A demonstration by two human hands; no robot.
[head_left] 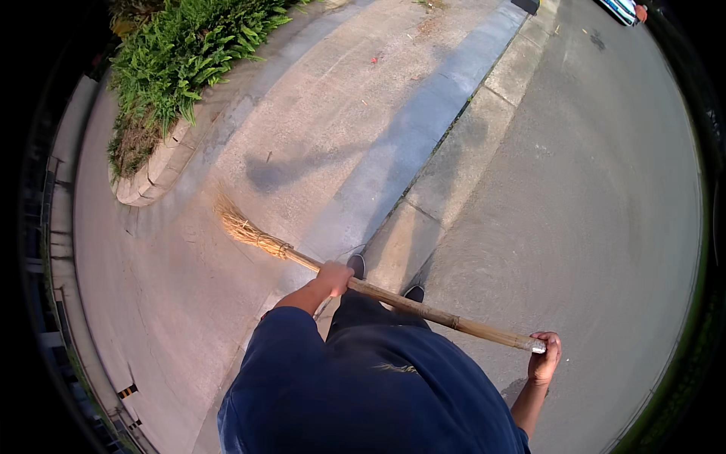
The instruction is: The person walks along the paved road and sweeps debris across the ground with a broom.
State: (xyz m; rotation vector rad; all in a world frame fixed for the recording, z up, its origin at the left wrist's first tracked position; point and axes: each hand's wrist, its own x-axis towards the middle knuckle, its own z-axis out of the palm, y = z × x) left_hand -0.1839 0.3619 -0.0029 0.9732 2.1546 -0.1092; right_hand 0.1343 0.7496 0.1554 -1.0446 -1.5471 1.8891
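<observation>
A straw broom [423,309] with a long bamboo handle lies slantwise across the front of my body. My left hand [334,278] is wrapped round the handle, a short way above the bound bristles. At the handle's far right end, my right hand [546,356] grips near a pale, silvery tip. The tan bristle head [246,231] points up and left, over the paved ground; whether it touches the ground I cannot tell. Its shadow [318,164] falls on the paving beyond.
A curved stone-edged bed [155,170] with green ferns [189,60] stands at the far left. A blue-grey paved strip [408,132] and pale kerb slabs [461,159] run away from my shoes [357,265]. Grey asphalt [590,204] spreads on the right; part of a vehicle [622,10] shows far off.
</observation>
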